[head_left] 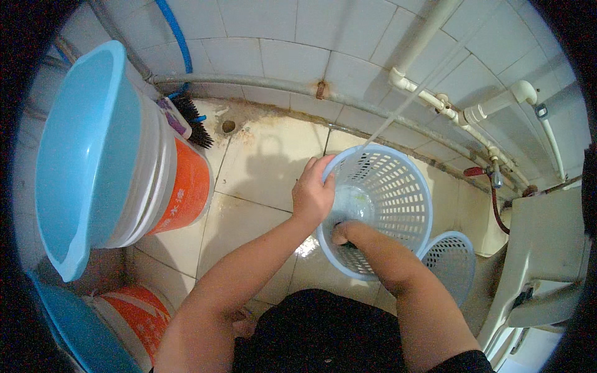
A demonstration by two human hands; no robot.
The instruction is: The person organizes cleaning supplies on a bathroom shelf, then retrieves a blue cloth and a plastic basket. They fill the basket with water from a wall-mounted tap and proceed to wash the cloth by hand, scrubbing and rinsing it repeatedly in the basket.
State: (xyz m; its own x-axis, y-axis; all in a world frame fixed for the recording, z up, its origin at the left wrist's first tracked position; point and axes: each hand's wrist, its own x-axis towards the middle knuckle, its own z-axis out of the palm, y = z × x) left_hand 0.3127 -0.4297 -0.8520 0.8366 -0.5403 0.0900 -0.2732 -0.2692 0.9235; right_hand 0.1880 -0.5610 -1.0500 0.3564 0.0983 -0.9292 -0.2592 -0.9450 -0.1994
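Note:
A light blue slotted plastic basket stands tilted on the tiled floor in front of me. My left hand is closed on its left rim, thumb on the inside. Down inside the basket, my right hand is closed and pressed near the wall closest to me. Something dark shows at its fingers, too hidden to name. A thin stream of water runs from the upper right into the basket. Wet shine and a small green patch show on the basket's bottom.
A second slotted basket stands at the right. On the left, a blue basin sits on white and orange buckets. A dark-bristled brush lies by a floor drain. Pipes and a red-handled tap line the wall.

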